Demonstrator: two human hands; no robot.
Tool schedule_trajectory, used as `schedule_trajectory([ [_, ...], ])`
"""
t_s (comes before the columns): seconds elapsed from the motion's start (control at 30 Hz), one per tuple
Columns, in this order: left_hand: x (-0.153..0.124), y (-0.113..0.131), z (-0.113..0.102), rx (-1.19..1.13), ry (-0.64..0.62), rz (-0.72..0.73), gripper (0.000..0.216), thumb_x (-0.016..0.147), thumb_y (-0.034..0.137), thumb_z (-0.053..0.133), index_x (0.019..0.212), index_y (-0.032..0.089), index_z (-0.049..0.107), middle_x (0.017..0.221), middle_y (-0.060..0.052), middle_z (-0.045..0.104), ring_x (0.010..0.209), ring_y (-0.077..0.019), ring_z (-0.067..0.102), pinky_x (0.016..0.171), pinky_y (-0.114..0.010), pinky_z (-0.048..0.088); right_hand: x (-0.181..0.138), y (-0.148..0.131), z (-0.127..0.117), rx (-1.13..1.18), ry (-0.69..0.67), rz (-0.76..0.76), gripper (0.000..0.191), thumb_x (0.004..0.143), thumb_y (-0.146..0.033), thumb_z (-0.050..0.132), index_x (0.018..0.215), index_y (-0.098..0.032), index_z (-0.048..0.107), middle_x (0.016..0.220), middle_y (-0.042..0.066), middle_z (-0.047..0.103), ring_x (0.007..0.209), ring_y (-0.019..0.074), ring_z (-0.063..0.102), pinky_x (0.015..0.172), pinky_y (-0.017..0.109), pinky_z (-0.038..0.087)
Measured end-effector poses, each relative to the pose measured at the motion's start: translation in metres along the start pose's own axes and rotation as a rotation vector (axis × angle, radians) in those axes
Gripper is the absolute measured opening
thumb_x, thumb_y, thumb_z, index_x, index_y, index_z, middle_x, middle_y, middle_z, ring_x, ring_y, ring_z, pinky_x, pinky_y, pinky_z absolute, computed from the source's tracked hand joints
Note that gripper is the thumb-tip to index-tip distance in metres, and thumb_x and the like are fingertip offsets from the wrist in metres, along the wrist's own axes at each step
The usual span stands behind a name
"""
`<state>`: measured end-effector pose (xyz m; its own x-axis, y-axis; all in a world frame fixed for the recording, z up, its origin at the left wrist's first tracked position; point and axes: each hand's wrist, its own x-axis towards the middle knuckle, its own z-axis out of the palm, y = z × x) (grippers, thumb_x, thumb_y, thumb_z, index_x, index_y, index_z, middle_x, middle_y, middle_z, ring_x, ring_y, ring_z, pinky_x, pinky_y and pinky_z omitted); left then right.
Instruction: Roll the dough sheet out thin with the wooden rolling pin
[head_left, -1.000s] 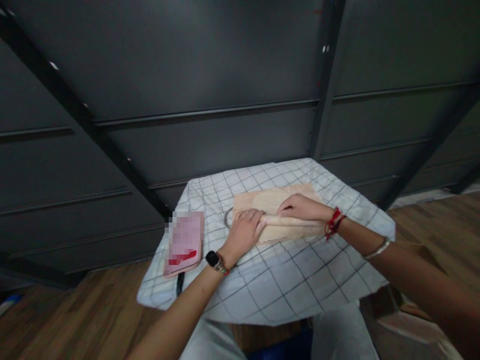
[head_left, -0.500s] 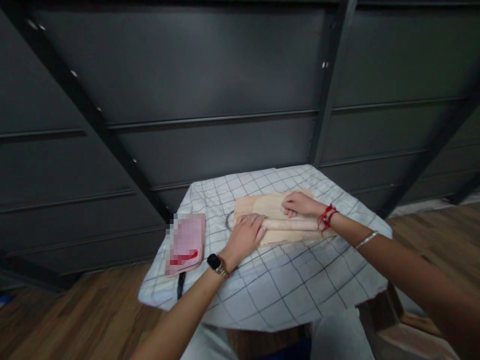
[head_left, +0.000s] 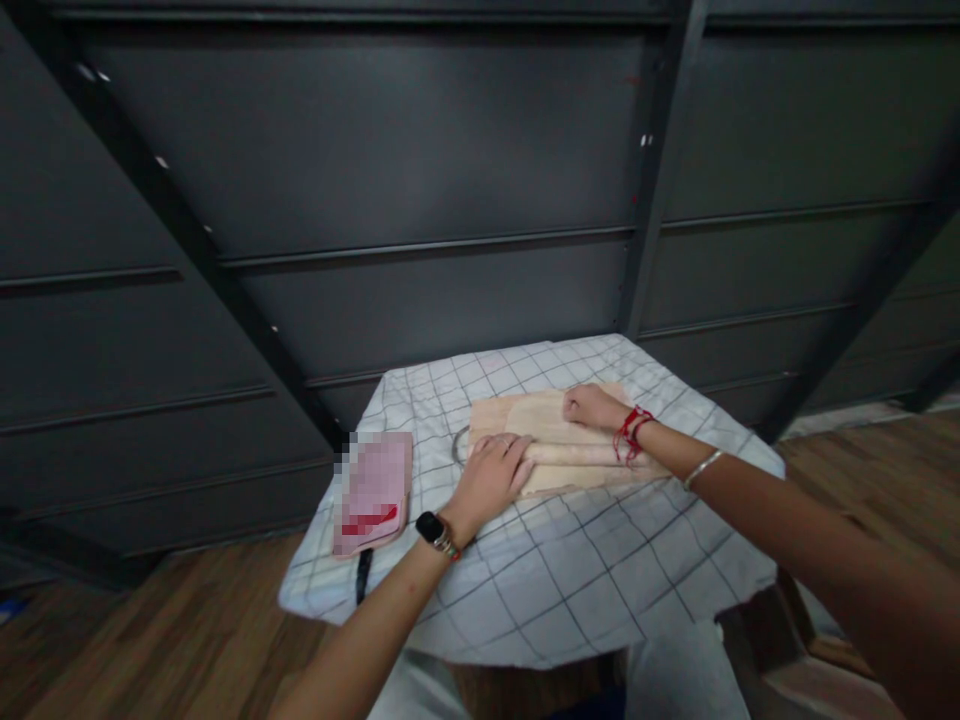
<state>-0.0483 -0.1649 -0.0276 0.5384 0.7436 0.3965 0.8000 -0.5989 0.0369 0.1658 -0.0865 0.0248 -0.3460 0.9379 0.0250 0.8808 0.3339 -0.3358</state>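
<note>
A pale wooden board [head_left: 489, 413] lies on the cloth-covered table, with a flat pale sheet that looks like rolled dough [head_left: 541, 412] on its far half. Across the board, nearer to me, runs a light wooden rolling pin [head_left: 574, 455]. My left hand [head_left: 491, 468] lies over the pin's left end, fingers stretched out and flat. My right hand [head_left: 592, 406] is closed with its fingers curled down against the sheet, just beyond the pin. Whatever its fingertips may hold is hidden. My right wrist is above the pin's right part.
A pink case or pouch [head_left: 379, 480], partly pixelated, lies at the table's left side, beside a black strap [head_left: 364, 575]. A grey loop [head_left: 459, 445] sticks out at the board's left edge. Checked white cloth [head_left: 559, 570] covers the table. Dark metal panels [head_left: 442, 300] stand directly behind it.
My right wrist and forearm have shifted slightly left, and the right fingers are curled tighter. My left hand stays on the rolling pin's left end. The camera view has tilted a little.
</note>
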Motion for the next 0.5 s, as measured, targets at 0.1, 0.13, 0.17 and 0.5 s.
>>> schedule_trajectory([
  [0.1, 0.0, 0.0, 0.0, 0.005, -0.006, -0.001, 0.031, 0.095, 0.03, 0.039, 0.119, 0.017, 0.053, 0.109, -0.008, 0.062, 0.104, -0.0238, 0.054, 0.094, -0.04, 0.04, 0.005, 0.002, 0.003, -0.041, 0.016, 0.011, 0.021, 0.076, -0.012, 0.051, 0.082, -0.007, 0.07, 0.08, 0.013, 0.07, 0.07, 0.0157, 0.059, 0.06, 0.023, 0.039],
  [0.13, 0.0, 0.0, 0.0, 0.006, -0.007, 0.001, 0.031, 0.095, 0.03, 0.038, 0.119, 0.017, 0.053, 0.109, -0.008, 0.062, 0.104, -0.0239, 0.054, 0.094, -0.041, 0.04, 0.007, 0.003, 0.004, -0.05, 0.023, 0.015, 0.021, 0.077, -0.012, 0.05, 0.082, -0.007, 0.07, 0.082, 0.013, 0.07, 0.071, 0.0159, 0.059, 0.061, 0.023, 0.039],
  [0.17, 0.0, 0.0, 0.0, 0.007, -0.007, 0.002, 0.031, 0.095, 0.03, 0.038, 0.12, 0.016, 0.053, 0.109, -0.008, 0.062, 0.103, -0.024, 0.054, 0.094, -0.041, 0.04, 0.009, 0.004, 0.006, -0.057, 0.031, 0.02, 0.021, 0.077, -0.012, 0.05, 0.082, -0.007, 0.07, 0.083, 0.014, 0.07, 0.071, 0.016, 0.059, 0.061, 0.023, 0.039],
  [0.5, 0.002, -0.002, -0.002, 0.027, -0.056, 0.006, 0.033, 0.097, 0.031, 0.035, 0.122, 0.017, 0.051, 0.112, -0.009, 0.061, 0.107, -0.0228, 0.054, 0.096, -0.039, 0.038, 0.006, 0.008, 0.005, -0.023, 0.113, 0.028, 0.02, 0.08, -0.016, 0.047, 0.088, -0.009, 0.064, 0.08, 0.008, 0.067, 0.065, 0.0128, 0.054, 0.054, 0.022, 0.035],
])
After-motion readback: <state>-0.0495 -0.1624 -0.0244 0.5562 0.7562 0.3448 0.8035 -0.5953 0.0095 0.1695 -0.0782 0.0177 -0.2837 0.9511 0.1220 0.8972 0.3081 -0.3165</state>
